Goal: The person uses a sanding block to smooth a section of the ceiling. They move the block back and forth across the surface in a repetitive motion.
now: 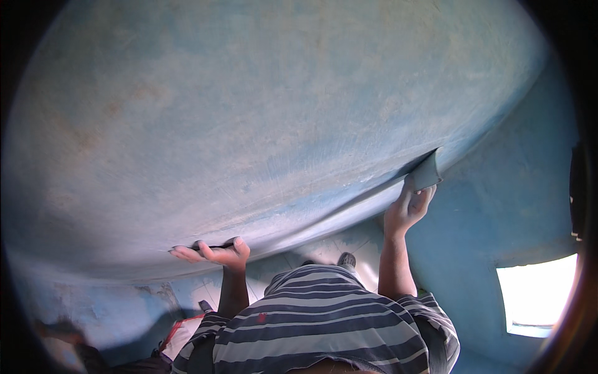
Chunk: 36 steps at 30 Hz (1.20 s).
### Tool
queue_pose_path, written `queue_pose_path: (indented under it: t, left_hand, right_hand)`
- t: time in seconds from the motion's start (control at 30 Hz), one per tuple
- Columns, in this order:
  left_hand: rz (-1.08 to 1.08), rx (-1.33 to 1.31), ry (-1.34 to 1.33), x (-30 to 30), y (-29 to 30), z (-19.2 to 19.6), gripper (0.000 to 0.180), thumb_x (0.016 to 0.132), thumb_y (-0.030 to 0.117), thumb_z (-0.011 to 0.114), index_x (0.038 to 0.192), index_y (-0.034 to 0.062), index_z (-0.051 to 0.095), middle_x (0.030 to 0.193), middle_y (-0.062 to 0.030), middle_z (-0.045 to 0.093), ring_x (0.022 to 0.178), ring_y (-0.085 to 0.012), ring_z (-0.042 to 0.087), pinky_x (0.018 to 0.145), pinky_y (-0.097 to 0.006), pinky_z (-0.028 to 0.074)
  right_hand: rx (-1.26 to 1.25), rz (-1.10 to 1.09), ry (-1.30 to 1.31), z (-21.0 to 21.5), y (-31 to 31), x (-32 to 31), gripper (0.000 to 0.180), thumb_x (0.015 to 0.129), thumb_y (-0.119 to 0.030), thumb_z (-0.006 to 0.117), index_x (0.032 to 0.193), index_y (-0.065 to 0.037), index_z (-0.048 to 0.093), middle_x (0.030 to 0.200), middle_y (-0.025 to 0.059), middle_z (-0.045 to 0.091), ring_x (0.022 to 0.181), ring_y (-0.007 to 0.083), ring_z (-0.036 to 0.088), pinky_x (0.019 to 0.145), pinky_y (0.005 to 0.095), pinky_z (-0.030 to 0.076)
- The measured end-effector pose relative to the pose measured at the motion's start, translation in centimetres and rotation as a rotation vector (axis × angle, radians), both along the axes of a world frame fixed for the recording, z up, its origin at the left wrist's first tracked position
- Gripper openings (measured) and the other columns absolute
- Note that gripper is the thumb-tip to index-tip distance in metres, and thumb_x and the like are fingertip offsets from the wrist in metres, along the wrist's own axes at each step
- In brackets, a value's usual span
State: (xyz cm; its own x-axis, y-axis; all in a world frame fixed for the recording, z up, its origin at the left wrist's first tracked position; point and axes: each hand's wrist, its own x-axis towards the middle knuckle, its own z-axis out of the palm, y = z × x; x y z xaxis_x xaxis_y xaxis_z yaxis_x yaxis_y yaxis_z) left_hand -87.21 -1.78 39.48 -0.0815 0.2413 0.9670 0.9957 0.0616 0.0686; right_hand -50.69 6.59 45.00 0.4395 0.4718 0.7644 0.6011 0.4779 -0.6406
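Observation:
A blue wall point(249, 124) with a chalky, patchy surface fills the upper part of the head view. My right hand point(406, 210) is raised at the right and grips a bent grey sheet point(427, 172) that looks like sandpaper. The sheet's upper edge meets the wall, and some of my fingers are hidden behind it. Further left and lower, my left hand point(225, 253) rests against the wall. Its fingers are stretched out and apart, with nothing in them.
A second blue wall point(473, 218) joins at the right and has a bright opening point(537, 296). Pale floor tiles point(367, 249) and a dark shoe point(347, 259) show below. At the lower left lie a red-and-white item point(180, 333) and dark things I cannot make out.

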Motion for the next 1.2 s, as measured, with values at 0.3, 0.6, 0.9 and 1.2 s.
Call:
queue_pose_path:
  t: [0.3, 0.6, 0.9, 1.2]
  left_hand:
    - [-0.02, -0.012, -0.063, -0.4, -0.2, -1.1, 0.078, 0.097, 0.059, 0.043, 0.154, 0.0082, 0.024, 0.165, -0.0345, 0.003, 0.15, -0.0584, 0.001, 0.112, -0.078, 0.004]
    - [0.015, -0.018, -0.019, -0.2, -0.3, -0.6, 0.078, 0.1, 0.053, 0.043, 0.155, 0.0015, 0.025, 0.164, -0.0355, 0.007, 0.152, -0.0561, 0.007, 0.115, -0.074, 0.008]
    - [0.031, -0.01, -0.039, -0.7, -0.2, -1.6, 0.078, 0.097, 0.06, 0.042, 0.153, 0.0072, 0.027, 0.164, -0.0339, 0.008, 0.15, -0.0589, 0.005, 0.112, -0.077, 0.01]
    - [0.01, 0.003, 0.01, -0.5, -0.1, -0.7, 0.078, 0.1, 0.055, 0.042, 0.155, 0.0014, 0.026, 0.164, -0.0353, 0.008, 0.151, -0.0561, 0.008, 0.115, -0.073, 0.009]
  right_hand:
    - [-0.004, -0.048, 0.197, -0.8, 1.3, 1.0, 0.013, 0.097, 0.003, 0.058, 0.11, 0.001, 0.058, 0.106, 0.0073, 0.055, 0.096, 0.0182, 0.053, 0.086, 0.0257, 0.039]
    - [0.006, -0.019, 0.264, -0.4, 1.6, 0.7, 0.014, 0.096, 0.005, 0.057, 0.109, 0.002, 0.057, 0.107, 0.0074, 0.054, 0.099, 0.0186, 0.054, 0.089, 0.0258, 0.039]
    - [-0.016, -0.041, -0.043, -1.8, -0.2, -1.5, 0.009, 0.095, 0.005, 0.059, 0.104, 0.002, 0.061, 0.104, 0.0098, 0.056, 0.096, 0.0205, 0.055, 0.087, 0.0299, 0.042]
    - [-0.03, -0.021, 0.089, -1.4, 0.9, 0.6, 0.011, 0.096, 0.007, 0.056, 0.106, 0.002, 0.058, 0.106, 0.0078, 0.055, 0.094, 0.0188, 0.052, 0.085, 0.0271, 0.04]
